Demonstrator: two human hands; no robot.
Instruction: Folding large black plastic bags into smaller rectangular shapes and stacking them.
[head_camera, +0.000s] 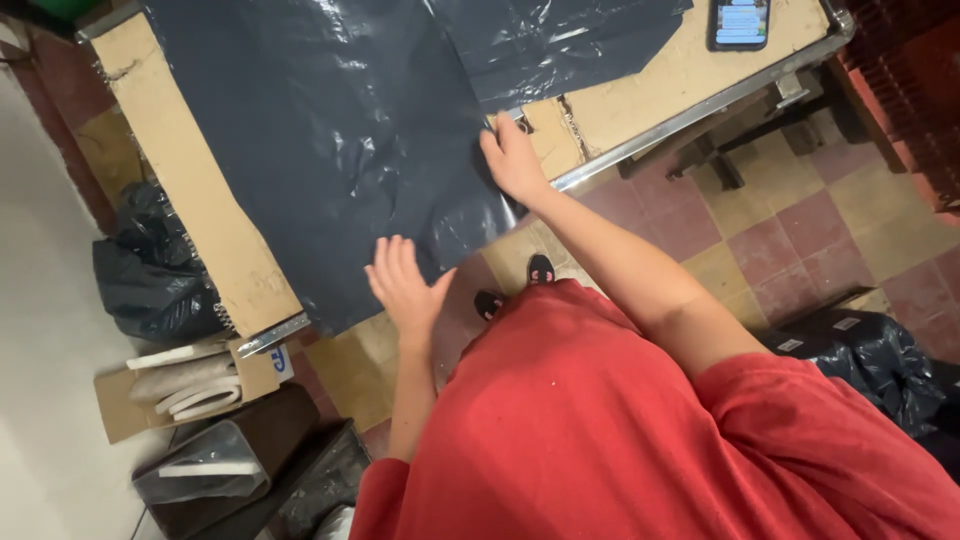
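Observation:
A large black plastic sheet (330, 130) lies spread over a cardboard-covered table (190, 190) and hangs over its near edge. My left hand (403, 287) is flat and palm down, fingers spread, at the sheet's lower hanging edge. My right hand (512, 160) is at the sheet's right edge by the table's metal rim (680, 110), with its fingers curled onto the plastic. A small shiny object shows at its fingertips, too small to identify. A second black sheet (560, 40) overlaps farther back.
A phone (740, 22) with a lit screen lies at the table's far corner. Black filled bags (150, 270) sit left of the table, and more bags (880, 360) lie on the tiled floor at right. A cardboard box of white rolls (190, 385) stands below.

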